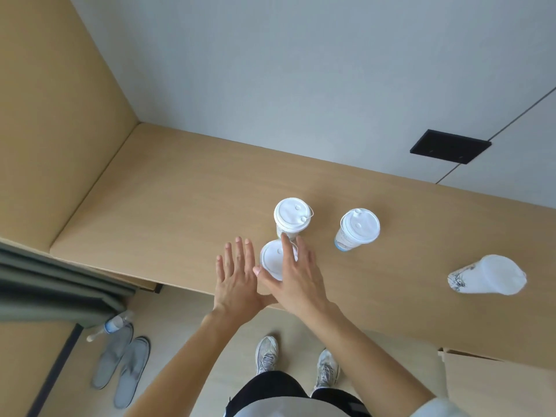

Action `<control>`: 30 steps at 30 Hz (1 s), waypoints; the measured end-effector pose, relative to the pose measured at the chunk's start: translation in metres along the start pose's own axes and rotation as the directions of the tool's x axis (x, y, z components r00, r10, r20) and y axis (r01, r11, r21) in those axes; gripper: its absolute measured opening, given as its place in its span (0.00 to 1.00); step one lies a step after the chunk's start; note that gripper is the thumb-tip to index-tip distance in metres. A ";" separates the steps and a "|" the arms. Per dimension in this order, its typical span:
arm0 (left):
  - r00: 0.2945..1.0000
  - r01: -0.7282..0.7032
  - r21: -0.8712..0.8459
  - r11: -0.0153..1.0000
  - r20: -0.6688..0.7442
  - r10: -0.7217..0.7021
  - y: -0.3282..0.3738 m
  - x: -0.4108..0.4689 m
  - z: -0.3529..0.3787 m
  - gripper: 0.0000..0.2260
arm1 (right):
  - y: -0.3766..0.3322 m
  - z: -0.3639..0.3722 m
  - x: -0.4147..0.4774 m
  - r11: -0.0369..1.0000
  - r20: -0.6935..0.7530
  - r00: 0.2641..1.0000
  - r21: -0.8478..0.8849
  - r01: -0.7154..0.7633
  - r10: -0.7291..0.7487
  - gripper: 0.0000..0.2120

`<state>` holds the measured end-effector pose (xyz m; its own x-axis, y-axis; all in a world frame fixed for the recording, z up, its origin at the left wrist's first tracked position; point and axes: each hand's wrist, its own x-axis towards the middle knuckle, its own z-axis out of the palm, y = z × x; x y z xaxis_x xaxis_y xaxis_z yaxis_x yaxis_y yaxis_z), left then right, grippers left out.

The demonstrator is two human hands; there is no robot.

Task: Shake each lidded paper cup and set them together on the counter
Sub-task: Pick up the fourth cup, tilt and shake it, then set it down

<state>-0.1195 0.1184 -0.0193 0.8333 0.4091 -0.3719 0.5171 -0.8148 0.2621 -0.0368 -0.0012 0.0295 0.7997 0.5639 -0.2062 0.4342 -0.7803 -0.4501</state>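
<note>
Several white lidded paper cups stand on the wooden counter (168,206). One cup (292,217) stands upright at the middle, and a second cup (358,228) stands to its right. A third cup (272,258) sits close in front of the first, between my hands. My left hand (237,273) is flat with straight fingers just left of that cup. My right hand (296,275) lies over the cup's right side with straight fingers, hiding part of its lid. A fourth cup (489,275) is blurred at the right, tilted near the counter's front edge.
A black wall plate (449,146) is set in the grey wall behind the counter. A wooden side panel (60,100) closes the left end. On the floor lie grey slippers (123,370) and a water bottle (112,325). My shoes (266,355) stand below the counter edge.
</note>
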 end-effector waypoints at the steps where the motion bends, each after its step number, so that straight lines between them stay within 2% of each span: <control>1: 0.999 -0.016 0.015 1.000 -0.033 0.017 0.002 -0.004 -0.008 0.63 | 0.004 -0.008 -0.006 1.000 -0.012 1.000 0.025 -0.008 0.008 0.45; 4: 0.984 -0.103 0.037 0.994 -0.139 0.107 0.024 -0.016 -0.031 0.65 | 0.031 -0.035 -0.021 0.995 -0.045 0.998 0.088 -0.038 0.042 0.43; 7: 0.939 -0.244 0.038 0.969 -0.239 0.246 0.067 -0.021 -0.044 0.64 | 0.072 -0.069 -0.031 0.990 -0.084 0.991 0.104 -0.096 0.105 0.43; 11: 0.889 -0.414 -0.002 0.910 -0.216 0.404 0.159 -0.014 -0.033 0.62 | 0.153 -0.117 -0.036 0.977 -0.172 0.963 0.072 -0.199 0.208 0.41; 14: 0.882 -0.459 -0.006 0.888 -0.121 0.455 0.237 -0.004 -0.003 0.63 | 0.228 -0.149 -0.042 0.954 -0.225 0.928 0.031 -0.299 0.298 0.40; 18: 0.896 -0.440 -0.037 0.897 0.048 0.442 0.330 0.013 0.047 0.63 | 0.317 -0.177 -0.049 0.922 -0.245 0.895 -0.010 -0.386 0.372 0.41; 22: 0.903 -0.397 0.018 0.918 0.188 0.386 0.398 0.036 0.093 0.62 | 0.375 -0.190 -0.047 0.914 -0.201 0.898 -0.027 -0.404 0.391 0.43; 27: 0.920 -0.328 0.049 0.943 0.245 0.307 0.452 0.060 0.128 0.61 | 0.415 -0.193 -0.039 0.931 -0.149 0.920 0.019 -0.364 0.362 0.42; 30: 0.928 -0.306 0.066 0.950 0.244 0.282 0.466 0.066 0.136 0.60 | 0.423 -0.191 -0.035 0.931 -0.103 0.930 0.139 -0.337 0.352 0.41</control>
<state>0.1500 -0.2899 -0.0433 0.8713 0.0500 -0.4883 0.2232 -0.9263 0.3036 0.1982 -0.4026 0.0123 0.9395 0.2223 -0.2607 0.0775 -0.8791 -0.4703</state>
